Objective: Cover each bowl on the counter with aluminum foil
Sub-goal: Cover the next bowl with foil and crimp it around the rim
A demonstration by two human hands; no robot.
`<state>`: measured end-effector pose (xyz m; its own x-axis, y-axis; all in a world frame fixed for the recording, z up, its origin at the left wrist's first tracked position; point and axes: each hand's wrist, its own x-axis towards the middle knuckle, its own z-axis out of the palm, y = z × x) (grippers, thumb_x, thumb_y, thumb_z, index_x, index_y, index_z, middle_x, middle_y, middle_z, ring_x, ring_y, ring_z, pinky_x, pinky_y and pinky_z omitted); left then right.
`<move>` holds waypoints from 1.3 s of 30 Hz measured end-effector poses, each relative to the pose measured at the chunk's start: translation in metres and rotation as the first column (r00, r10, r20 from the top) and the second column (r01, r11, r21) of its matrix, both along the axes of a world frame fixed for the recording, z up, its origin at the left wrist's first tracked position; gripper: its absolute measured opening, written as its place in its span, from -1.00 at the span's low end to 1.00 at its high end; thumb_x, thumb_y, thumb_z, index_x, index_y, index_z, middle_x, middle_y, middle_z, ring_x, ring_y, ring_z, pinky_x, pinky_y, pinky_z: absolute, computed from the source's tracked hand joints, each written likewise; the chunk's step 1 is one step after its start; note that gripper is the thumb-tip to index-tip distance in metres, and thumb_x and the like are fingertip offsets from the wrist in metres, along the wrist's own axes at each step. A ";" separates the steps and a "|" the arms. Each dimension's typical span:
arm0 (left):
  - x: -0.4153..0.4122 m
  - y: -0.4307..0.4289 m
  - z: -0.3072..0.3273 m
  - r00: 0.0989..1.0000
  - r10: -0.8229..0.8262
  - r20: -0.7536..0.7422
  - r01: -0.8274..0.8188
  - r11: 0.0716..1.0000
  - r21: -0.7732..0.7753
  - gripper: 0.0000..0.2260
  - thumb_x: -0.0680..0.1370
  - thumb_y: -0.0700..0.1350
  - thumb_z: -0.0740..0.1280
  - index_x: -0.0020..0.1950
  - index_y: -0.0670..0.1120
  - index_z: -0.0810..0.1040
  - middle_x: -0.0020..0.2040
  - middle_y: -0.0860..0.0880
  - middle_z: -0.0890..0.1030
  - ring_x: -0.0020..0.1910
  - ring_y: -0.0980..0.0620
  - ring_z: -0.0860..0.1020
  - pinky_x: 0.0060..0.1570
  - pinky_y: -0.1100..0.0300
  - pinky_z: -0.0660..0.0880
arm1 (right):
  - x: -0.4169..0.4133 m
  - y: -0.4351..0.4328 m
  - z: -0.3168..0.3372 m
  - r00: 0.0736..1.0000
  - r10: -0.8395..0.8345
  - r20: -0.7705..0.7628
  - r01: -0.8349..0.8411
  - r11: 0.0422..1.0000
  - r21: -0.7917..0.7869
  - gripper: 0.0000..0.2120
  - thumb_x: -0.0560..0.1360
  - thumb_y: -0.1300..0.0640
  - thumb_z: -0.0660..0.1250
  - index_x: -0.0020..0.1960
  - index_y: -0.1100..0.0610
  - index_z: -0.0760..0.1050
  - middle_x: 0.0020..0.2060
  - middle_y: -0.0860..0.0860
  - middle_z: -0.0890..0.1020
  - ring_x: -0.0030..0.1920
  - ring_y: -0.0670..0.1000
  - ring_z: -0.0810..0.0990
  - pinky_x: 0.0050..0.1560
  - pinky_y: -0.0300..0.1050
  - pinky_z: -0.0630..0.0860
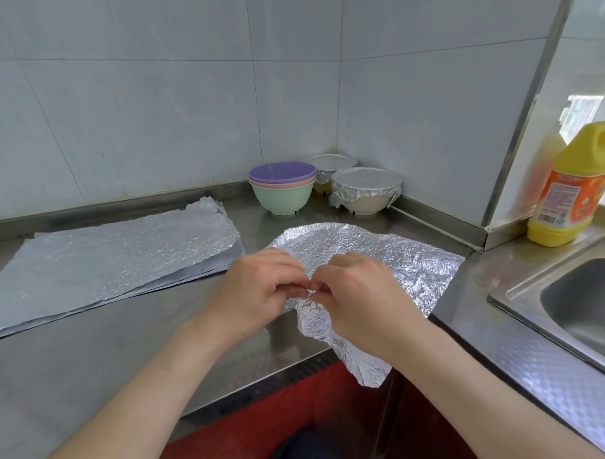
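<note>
Between left hand (257,291), right hand (358,300): foil (389,256)

The foil sheet (379,263) at centre frame, in front of you, is thin metal, crinkled all over and bright. The stack of foil sheets (115,260) at left lies flatter, with a fine pebbled glint. Your counter (84,359) is brushed steel with a dull sheen, as is the sink (511,298) at right. The stacked bowls (282,192) look like matt plastic, the yellow bottle (578,160) glossy plastic, the wall tiles (144,103) smooth.
</note>
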<state>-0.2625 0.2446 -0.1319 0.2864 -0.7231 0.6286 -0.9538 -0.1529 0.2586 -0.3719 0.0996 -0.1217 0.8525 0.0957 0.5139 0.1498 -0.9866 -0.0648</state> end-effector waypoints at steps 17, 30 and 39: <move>-0.011 0.013 0.021 0.943 0.066 -0.327 -0.037 0.995 0.095 -0.86 0.34 0.09 0.50 -0.15 0.11 0.73 -0.14 0.23 0.63 -0.04 0.15 0.56 -0.01 0.31 0.43 | -0.007 -0.020 0.023 0.969 0.110 -0.220 -0.035 0.948 0.317 -0.90 0.43 -0.03 0.47 -0.09 -0.05 0.70 -0.16 -0.10 0.62 -0.14 -0.10 0.54 -0.10 -0.17 0.43; -0.001 0.007 -0.001 1.000 0.000 0.010 0.000 1.000 0.007 -0.90 0.43 -0.06 0.44 -0.13 -0.06 0.70 -0.19 0.13 0.63 -0.17 0.19 0.49 -0.12 0.28 0.43 | -0.005 -0.007 0.007 0.996 0.053 -0.070 -0.052 0.998 0.017 -0.90 0.46 0.05 0.44 -0.10 0.07 0.60 -0.22 -0.03 0.56 -0.14 0.04 0.52 -0.19 -0.11 0.39; 0.004 0.009 -0.001 1.000 -0.003 -0.013 0.003 1.000 0.020 -0.89 0.42 -0.17 0.41 -0.09 -0.02 0.66 -0.17 0.16 0.60 -0.13 0.17 0.49 -0.11 0.20 0.46 | 0.000 0.014 -0.004 0.992 -0.124 0.012 0.125 0.990 -0.069 -0.79 0.19 0.17 0.57 -0.31 0.08 0.55 -0.40 -0.02 0.50 -0.33 0.06 0.49 -0.32 -0.18 0.29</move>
